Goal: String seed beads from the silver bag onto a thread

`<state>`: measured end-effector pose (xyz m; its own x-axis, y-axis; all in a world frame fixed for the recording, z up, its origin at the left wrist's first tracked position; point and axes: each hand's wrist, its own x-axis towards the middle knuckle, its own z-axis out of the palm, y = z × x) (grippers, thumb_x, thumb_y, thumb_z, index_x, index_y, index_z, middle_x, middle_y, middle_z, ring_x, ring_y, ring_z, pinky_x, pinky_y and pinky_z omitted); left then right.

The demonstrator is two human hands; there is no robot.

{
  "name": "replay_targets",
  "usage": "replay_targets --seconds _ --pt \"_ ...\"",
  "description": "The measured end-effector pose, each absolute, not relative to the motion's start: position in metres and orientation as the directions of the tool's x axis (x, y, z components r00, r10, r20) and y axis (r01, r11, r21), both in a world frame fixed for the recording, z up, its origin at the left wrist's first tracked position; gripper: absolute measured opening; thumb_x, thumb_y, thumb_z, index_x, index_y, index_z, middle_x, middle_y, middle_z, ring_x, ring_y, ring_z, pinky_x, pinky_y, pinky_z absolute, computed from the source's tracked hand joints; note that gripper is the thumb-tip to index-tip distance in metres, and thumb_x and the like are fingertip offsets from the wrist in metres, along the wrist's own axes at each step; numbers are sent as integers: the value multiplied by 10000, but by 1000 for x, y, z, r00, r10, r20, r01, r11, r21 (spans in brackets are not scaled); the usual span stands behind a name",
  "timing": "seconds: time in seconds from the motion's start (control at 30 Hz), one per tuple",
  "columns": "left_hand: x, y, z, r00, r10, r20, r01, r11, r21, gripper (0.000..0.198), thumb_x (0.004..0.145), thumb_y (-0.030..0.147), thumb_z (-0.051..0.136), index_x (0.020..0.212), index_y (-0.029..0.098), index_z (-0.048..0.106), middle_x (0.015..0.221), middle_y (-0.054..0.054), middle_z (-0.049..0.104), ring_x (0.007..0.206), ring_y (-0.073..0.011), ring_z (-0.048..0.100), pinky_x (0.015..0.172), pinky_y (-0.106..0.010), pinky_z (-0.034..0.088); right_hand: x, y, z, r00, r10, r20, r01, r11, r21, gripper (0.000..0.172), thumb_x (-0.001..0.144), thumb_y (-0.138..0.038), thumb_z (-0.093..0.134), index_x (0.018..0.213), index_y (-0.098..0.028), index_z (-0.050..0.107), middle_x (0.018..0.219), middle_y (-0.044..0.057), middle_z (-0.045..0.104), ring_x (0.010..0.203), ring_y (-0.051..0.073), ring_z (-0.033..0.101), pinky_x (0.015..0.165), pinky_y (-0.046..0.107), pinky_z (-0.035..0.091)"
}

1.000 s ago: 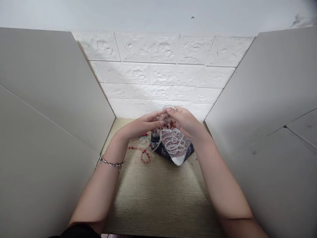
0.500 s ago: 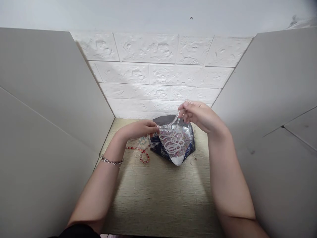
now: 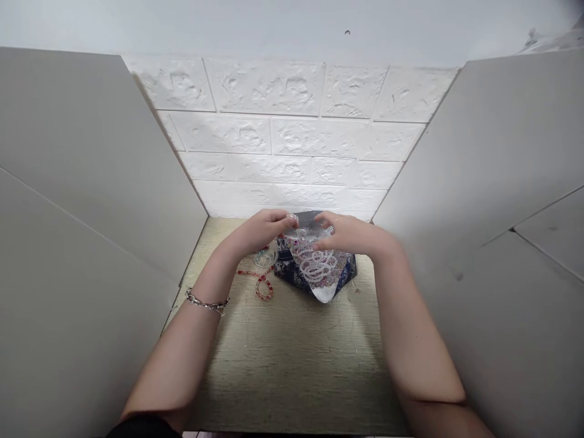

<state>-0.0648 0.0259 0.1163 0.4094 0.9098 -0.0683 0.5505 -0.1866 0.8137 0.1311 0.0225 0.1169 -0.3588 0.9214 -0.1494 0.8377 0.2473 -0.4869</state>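
Observation:
A dark blue patterned pouch (image 3: 287,277) with a silvery lining lies open near the back wall, full of small pink and clear beads. Looped strings of white beads (image 3: 318,266) rest on top of them. Over the pouch's left side, my left hand (image 3: 269,228) is closed, pinching a clear beaded strand (image 3: 294,220) between thumb and fingers. My right hand (image 3: 344,234) hovers over the right part of the pouch, its thumb and fingers apart, with nothing visibly gripped.
Red bead strands (image 3: 263,287) and a pale clear-and-teal strand (image 3: 264,258) lie left of the pouch on the wooden table (image 3: 292,365). Fine loose threads lie near the pouch. Grey panels stand on both sides, with a white brick-pattern wall (image 3: 296,134) behind.
My right hand has come down and left, letting go of the raised beaded strand. My left hand has risen slightly and still holds beads. The view has shifted a little.

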Motion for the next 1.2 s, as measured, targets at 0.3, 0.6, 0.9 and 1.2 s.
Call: replay_targets --seconds 0.3,0.6,0.9,1.2 --pt "-65 26 114 538 829 -149 631 -279 724 285 756 430 452 693 166 538 627 5 468 549 -96 371 507 -241 284 107 20 116 -543 836 -80 727 420 -543 293 746 -410 444 603 -167 524 609 -4 520 546 96 420 487 233 295" --pt "-80 40 98 616 758 -216 646 -329 688 168 734 309 437 762 184 547 668 14 481 596 -102 409 540 -229 315 123 20 131 -405 872 274 407 441 -800 268 806 -381 432 716 -154 541 698 11 528 622 89 447 577 227 340" --pt "-101 56 84 386 834 -394 833 -131 538 203 680 324 450 729 183 588 646 1 509 452 -79 355 447 -226 271 145 -1 154 -49 898 437 441 411 -798 224 788 -308 441 611 -180 489 640 19 486 645 116 459 595 255 350" --pt "-99 48 104 458 864 -208 694 -202 691 410 780 505 382 822 164 606 710 -26 575 660 -133 505 626 -250 384 131 21 125 -242 969 -52 882 198 -428 229 752 -285 416 562 -177 483 666 46 557 633 150 468 606 314 357"
